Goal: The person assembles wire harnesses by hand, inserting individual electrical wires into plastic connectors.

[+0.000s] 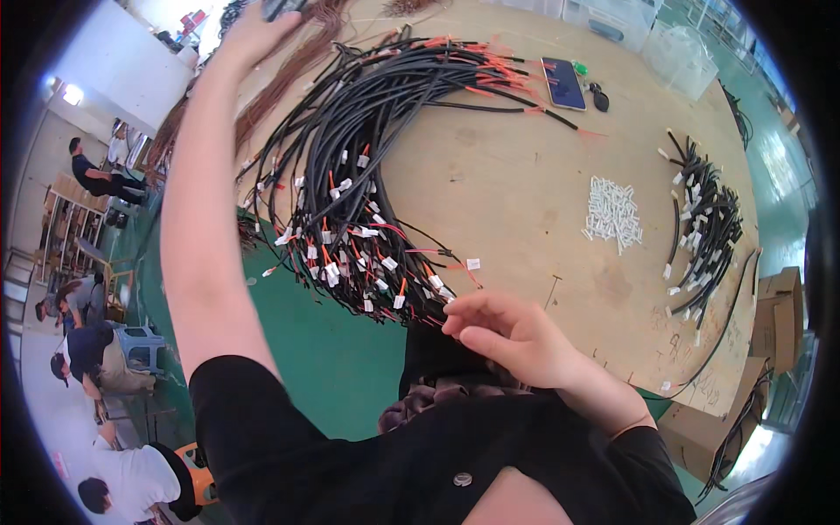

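My left arm stretches to the far left of the table, where my left hand [254, 33] is at a dark grey object [282, 8]. The picture's edge cuts off its fingers, so I cannot see its grip. By the near edge, my right hand [518, 339] has its fingers loosely bent and the thumb apart, with nothing visible between them. Its fingertips are beside the near end of a large curved bundle of black cables [350, 131]. White connectors [332, 273] and red and orange wires show at that end. Orange-red bare ends [503, 70] fan out at the far end.
Reddish-brown wires [306, 48] lie at the far left. Behind the bundle are a phone [563, 84] and a black key fob [599, 98]. Small white pieces [612, 214] form a pile beside a shorter cable bundle [709, 227]. Cardboard boxes [777, 315] stand right; people sit left.
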`<control>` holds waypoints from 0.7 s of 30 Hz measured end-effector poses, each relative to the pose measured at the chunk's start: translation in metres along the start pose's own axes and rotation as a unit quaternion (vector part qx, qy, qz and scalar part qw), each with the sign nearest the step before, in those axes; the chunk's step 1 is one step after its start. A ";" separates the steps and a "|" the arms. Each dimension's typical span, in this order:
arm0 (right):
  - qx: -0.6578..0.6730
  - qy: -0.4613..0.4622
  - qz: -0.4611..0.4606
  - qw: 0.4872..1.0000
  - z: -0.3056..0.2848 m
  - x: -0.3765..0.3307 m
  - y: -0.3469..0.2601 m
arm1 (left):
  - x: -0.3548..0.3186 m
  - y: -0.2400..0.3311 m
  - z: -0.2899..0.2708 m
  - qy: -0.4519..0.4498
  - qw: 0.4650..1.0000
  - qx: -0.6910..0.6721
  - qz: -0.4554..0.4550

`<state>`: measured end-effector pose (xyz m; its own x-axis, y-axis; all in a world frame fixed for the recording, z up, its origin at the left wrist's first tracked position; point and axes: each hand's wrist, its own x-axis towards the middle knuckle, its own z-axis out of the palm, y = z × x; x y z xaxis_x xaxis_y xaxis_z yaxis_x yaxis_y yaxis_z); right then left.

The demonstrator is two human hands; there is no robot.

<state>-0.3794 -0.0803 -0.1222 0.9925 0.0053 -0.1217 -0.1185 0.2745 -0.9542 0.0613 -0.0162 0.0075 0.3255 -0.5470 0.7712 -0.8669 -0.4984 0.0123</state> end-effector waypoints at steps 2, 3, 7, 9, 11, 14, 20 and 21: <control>0.008 0.052 -0.007 0.999 -0.018 -0.004 -0.005 | 0.002 0.041 0.068 -0.047 0.994 0.097 0.016; 0.055 0.069 -0.089 0.992 -0.027 -0.010 -0.012 | -0.003 0.063 0.089 -0.131 0.989 0.066 0.007; 0.189 0.092 -0.302 0.930 -0.030 -0.033 -0.050 | -0.071 0.156 0.122 -0.232 0.966 0.069 0.089; 0.226 0.065 -0.312 0.921 -0.062 -0.082 -0.038 | -0.101 0.154 0.130 -0.130 0.970 0.136 0.152; 0.254 0.039 -0.318 0.913 -0.078 -0.139 -0.055 | -0.107 0.151 0.144 -0.152 0.970 0.148 0.123; 0.299 -0.011 -0.330 0.895 -0.057 -0.106 -0.023 | -0.100 0.143 0.151 -0.189 0.965 0.160 0.085; 0.373 -0.065 -0.357 0.854 -0.062 -0.091 -0.022 | -0.097 0.177 0.111 -0.280 0.941 -0.187 0.036; 0.383 -0.070 -0.363 0.846 -0.056 -0.086 -0.021 | -0.098 0.194 0.090 -0.336 0.909 -0.245 0.020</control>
<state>-0.4638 -0.1399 -0.1071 0.7957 -0.3339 0.5054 0.5248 0.7966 -0.3000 -0.1045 -0.1194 -0.1229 0.3052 -0.9276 0.2152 -0.8934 -0.2007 0.4021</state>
